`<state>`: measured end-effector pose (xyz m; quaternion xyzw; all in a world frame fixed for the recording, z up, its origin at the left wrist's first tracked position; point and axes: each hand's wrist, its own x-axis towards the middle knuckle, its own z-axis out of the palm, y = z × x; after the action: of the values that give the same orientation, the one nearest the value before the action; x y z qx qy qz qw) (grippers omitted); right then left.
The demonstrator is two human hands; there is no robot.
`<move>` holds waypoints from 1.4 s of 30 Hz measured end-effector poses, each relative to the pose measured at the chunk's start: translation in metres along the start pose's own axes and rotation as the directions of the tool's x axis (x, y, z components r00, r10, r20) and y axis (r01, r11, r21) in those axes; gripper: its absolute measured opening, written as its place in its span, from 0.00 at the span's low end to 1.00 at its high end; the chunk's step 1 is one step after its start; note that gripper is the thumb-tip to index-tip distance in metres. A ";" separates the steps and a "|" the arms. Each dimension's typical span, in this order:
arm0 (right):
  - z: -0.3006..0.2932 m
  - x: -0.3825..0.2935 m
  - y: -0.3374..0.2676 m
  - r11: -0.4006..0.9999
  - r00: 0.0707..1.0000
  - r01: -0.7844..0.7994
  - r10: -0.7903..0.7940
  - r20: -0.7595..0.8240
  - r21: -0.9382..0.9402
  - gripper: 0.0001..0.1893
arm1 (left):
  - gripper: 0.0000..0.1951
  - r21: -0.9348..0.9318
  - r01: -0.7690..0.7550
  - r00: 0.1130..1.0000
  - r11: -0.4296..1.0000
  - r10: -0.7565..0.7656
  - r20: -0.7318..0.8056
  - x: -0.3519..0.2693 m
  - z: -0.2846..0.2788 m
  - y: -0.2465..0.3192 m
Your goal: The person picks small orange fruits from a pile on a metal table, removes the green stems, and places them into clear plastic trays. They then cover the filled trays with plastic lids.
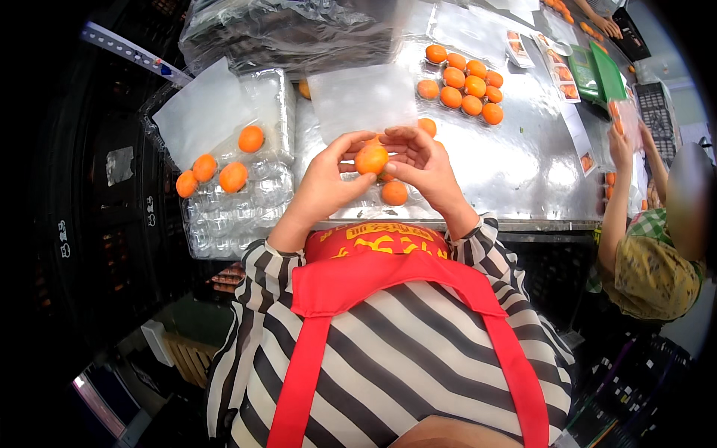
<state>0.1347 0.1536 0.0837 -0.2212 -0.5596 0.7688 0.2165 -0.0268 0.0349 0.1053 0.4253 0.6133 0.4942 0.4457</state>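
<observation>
A round orange fruit is held between my two hands, low over the table near its front edge. My left hand curls around its left side, thumb below. On the other side, my right hand has its thumb against the fruit, with the fingers arched behind it. Below my hands, partly hidden by them, is a clear plastic tray with another orange fruit in it. More fruit shows just behind my right hand. A translucent sheet lies directly beyond my fingers.
Left of me, several fruits rest on stacked clear trays. Filled trays of fruit stand farther back on the metal table. Plastic-wrapped stock rises at the back. At right, a co-worker's hands hold a pack beside a green container.
</observation>
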 end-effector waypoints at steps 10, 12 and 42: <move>-0.005 -0.004 0.004 0.989 0.997 -0.064 0.058 0.046 0.132 0.29 | 0.28 0.063 -0.250 0.954 0.966 0.257 -0.155 0.008 0.014 -0.002; -0.007 -0.005 0.007 0.982 0.995 -0.100 0.094 0.044 0.163 0.29 | 0.29 0.069 -0.257 0.958 0.964 0.263 -0.113 0.007 0.015 -0.001; -0.116 0.049 0.006 0.868 0.837 0.098 -0.336 -0.431 -0.488 0.26 | 0.20 -0.414 0.211 0.977 0.886 -0.197 0.076 0.015 0.020 -0.045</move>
<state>0.1622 0.2690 0.0412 -0.3902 -0.6666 0.5043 0.3860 -0.0149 0.0466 0.0570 0.2607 0.5269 0.5581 0.5857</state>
